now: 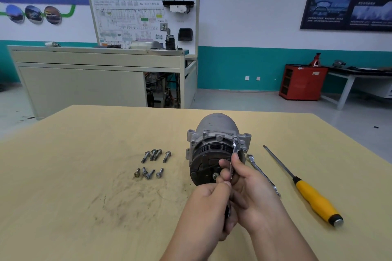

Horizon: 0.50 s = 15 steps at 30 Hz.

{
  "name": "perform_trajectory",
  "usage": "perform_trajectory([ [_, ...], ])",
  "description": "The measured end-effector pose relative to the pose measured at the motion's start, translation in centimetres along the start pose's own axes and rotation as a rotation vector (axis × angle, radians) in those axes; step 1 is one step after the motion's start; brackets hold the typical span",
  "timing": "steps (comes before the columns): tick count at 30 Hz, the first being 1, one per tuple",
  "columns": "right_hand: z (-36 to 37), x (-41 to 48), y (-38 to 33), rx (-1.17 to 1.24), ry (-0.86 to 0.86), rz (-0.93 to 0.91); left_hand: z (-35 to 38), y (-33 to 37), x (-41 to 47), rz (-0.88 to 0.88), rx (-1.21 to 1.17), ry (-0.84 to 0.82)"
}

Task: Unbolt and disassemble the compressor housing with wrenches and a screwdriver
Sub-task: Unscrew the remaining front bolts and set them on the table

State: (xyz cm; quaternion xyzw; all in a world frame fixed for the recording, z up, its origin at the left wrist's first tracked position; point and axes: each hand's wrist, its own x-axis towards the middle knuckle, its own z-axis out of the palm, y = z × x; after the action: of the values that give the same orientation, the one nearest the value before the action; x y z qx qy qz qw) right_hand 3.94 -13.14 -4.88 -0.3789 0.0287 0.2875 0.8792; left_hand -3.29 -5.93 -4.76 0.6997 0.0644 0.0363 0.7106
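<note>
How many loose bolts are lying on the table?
8, all on the table left of the compressor. Four longer bolts make the far row, four shorter bolts the near row. Others may hide behind the compressor.

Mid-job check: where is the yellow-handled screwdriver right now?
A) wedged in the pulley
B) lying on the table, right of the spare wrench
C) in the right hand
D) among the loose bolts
B: the screwdriver lies on the table beside the spare wrench, untouched; the left hand and right hand both grip the other wrench at the compressor.
</note>
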Motion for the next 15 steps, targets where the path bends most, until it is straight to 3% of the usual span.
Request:
perform_trajectory([
  [15, 1.1, 0.1, -1.1, -0.077, -0.004, 0.014, 0.8, 0.7, -0.4, 0.083, 0.127, 0.127],
])
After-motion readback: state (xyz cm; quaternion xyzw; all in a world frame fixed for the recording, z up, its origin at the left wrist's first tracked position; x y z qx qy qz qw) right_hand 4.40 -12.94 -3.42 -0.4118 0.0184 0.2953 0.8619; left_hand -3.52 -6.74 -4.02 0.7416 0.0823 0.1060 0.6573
